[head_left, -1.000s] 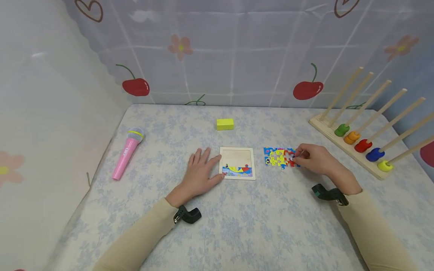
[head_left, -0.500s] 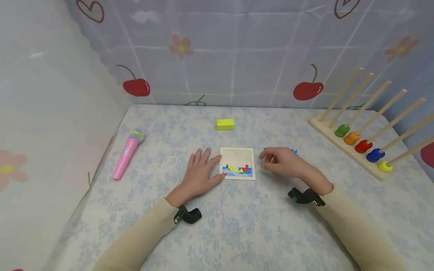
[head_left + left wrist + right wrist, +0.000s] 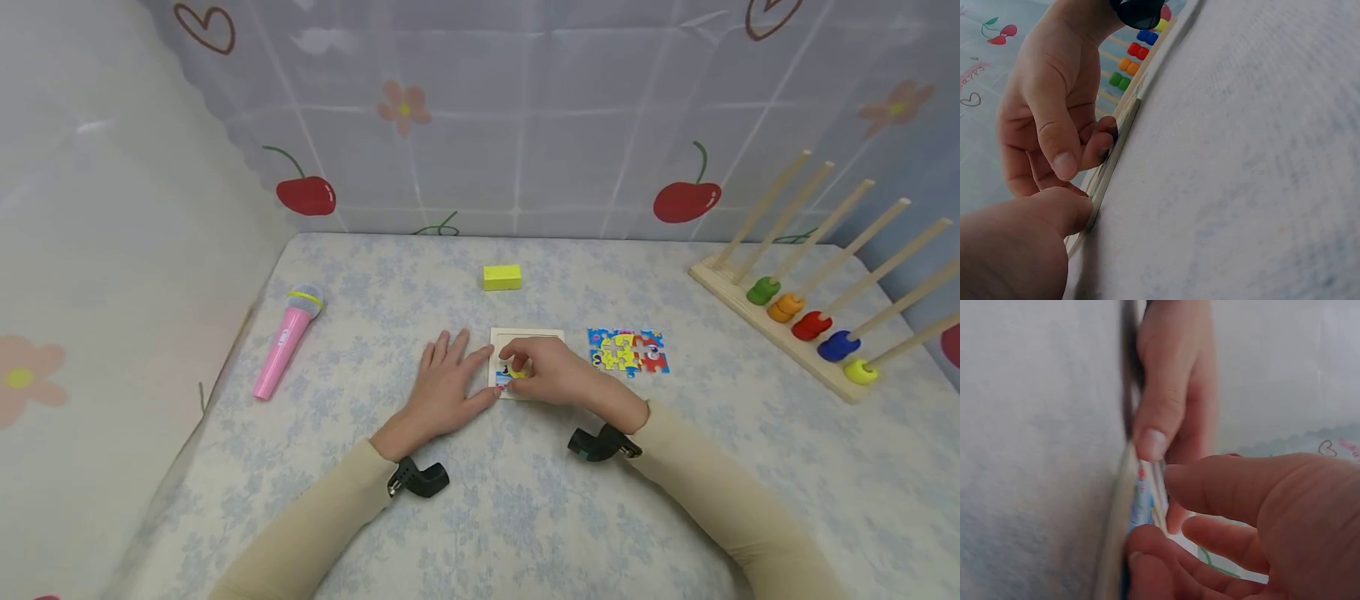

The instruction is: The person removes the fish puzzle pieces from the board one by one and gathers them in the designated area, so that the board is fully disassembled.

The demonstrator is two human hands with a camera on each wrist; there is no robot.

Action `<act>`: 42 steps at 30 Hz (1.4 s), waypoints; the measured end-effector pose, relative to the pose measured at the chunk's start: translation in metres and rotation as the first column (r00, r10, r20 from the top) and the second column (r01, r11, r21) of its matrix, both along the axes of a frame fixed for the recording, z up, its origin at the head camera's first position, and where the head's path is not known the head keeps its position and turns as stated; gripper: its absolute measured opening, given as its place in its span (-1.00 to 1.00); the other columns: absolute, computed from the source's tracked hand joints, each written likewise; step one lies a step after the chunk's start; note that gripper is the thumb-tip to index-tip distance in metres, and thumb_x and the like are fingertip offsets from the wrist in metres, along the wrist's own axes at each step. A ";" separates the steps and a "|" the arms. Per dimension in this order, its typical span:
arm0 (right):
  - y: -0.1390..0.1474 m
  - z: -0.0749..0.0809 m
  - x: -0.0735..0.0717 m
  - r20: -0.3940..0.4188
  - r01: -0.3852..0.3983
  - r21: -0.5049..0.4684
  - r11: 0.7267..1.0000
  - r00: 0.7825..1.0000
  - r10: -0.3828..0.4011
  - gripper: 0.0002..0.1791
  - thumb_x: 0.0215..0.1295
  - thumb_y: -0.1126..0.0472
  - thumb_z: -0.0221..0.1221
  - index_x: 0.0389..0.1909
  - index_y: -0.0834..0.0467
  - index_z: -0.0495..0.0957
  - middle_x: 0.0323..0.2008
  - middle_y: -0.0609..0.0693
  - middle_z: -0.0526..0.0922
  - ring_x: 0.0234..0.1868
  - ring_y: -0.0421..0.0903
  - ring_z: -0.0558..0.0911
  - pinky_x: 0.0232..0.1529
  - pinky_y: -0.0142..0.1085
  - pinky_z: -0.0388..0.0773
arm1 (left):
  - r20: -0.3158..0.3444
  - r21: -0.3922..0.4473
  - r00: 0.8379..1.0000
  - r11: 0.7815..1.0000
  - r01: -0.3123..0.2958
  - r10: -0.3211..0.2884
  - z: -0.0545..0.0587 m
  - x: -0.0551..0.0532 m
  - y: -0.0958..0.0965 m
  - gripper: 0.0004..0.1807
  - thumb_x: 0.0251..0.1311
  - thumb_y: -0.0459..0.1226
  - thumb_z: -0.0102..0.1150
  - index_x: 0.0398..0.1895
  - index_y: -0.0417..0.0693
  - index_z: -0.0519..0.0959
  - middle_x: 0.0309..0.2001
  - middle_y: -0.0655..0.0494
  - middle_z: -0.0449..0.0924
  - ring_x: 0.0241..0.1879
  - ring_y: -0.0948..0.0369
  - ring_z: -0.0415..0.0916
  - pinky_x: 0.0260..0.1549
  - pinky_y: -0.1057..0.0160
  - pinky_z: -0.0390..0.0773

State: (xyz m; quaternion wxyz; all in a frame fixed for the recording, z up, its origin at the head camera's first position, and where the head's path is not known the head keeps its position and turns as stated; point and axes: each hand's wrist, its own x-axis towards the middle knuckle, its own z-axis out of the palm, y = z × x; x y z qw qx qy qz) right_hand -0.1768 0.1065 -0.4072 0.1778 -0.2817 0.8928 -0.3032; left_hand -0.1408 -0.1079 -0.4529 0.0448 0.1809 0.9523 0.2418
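My sleeves are plain beige. The jigsaw pieces mix blue, yellow and red; the toy microphone is pink, the tablecloth white with blue florals.

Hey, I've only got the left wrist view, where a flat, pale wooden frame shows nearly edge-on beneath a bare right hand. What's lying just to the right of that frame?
Observer: In the head view, a cluster of blue, yellow and red printed jigsaw pieces lies right of the pale wooden frame.
Operator: I see only part of the bare left hand. How do its fingers lie?
Observer: They're spread, with index finger and thumb reaching the frame's left edge.
Operator: Anything beyond the frame, away from the person?
Observer: Yes, a bright yellow rectangular block.
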 end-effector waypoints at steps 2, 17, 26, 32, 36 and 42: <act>-0.001 -0.003 0.002 -0.015 0.010 -0.005 1.000 1.000 -0.010 -0.59 0.21 0.28 0.33 0.10 0.25 0.60 -0.17 0.13 0.71 -0.43 -0.20 0.56 -0.25 -0.31 0.55 | -0.008 -0.001 1.000 1.000 0.005 -0.005 0.000 0.000 0.000 -0.32 0.33 0.06 0.11 0.49 0.08 0.39 0.61 -0.26 0.04 0.61 -0.32 -0.18 0.50 -0.38 -0.13; -0.008 -0.012 0.006 -0.110 -0.006 0.005 1.000 0.994 0.006 -0.54 0.17 0.31 0.40 0.11 0.22 0.60 -0.26 0.04 0.64 -0.30 -0.12 0.52 -0.18 -0.25 0.50 | -0.001 0.002 1.000 1.000 -0.002 0.002 0.002 0.000 0.000 -0.30 0.34 0.08 0.11 0.49 0.04 0.39 0.60 -0.28 0.04 0.61 -0.32 -0.19 0.50 -0.38 -0.15; -0.007 -0.013 0.007 -0.114 0.023 -0.018 1.000 0.993 -0.025 -0.61 0.14 0.33 0.40 0.03 0.20 0.65 -0.29 0.02 0.59 -0.28 -0.13 0.48 -0.19 -0.30 0.43 | 0.009 0.008 1.000 1.000 -0.003 0.003 0.001 -0.001 0.001 -0.31 0.33 0.06 0.10 0.49 0.05 0.39 0.61 -0.27 0.04 0.62 -0.30 -0.20 0.51 -0.37 -0.16; -0.006 -0.014 0.008 -0.131 0.024 -0.043 0.999 0.991 -0.029 -0.71 0.13 0.32 0.41 -0.10 0.13 0.67 -0.31 0.01 0.60 -0.30 -0.14 0.48 -0.24 -0.31 0.42 | 0.001 0.010 1.000 1.000 0.000 0.000 0.001 -0.001 0.001 -0.31 0.32 0.06 0.11 0.49 0.07 0.39 0.60 -0.27 0.04 0.62 -0.31 -0.20 0.50 -0.37 -0.16; -0.005 -0.015 0.008 -0.113 0.019 -0.057 0.998 0.993 -0.026 -0.74 0.18 0.33 0.37 -0.10 0.10 0.64 -0.35 0.00 0.61 -0.36 -0.16 0.48 -0.28 -0.31 0.43 | -0.004 0.012 1.000 1.000 -0.001 0.001 0.001 -0.001 0.001 -0.31 0.31 0.07 0.11 0.49 0.07 0.40 0.60 -0.27 0.04 0.62 -0.30 -0.20 0.50 -0.37 -0.16; -0.004 -0.015 0.007 -0.058 0.046 -0.117 0.992 0.997 -0.053 -0.78 0.27 0.38 0.25 -0.09 0.13 0.59 -0.34 0.04 0.64 -0.46 -0.19 0.47 -0.32 -0.34 0.44 | 0.003 0.007 1.000 1.000 -0.003 0.003 0.001 -0.001 0.001 -0.29 0.33 0.09 0.12 0.50 0.07 0.38 0.61 -0.27 0.03 0.62 -0.30 -0.21 0.51 -0.37 -0.16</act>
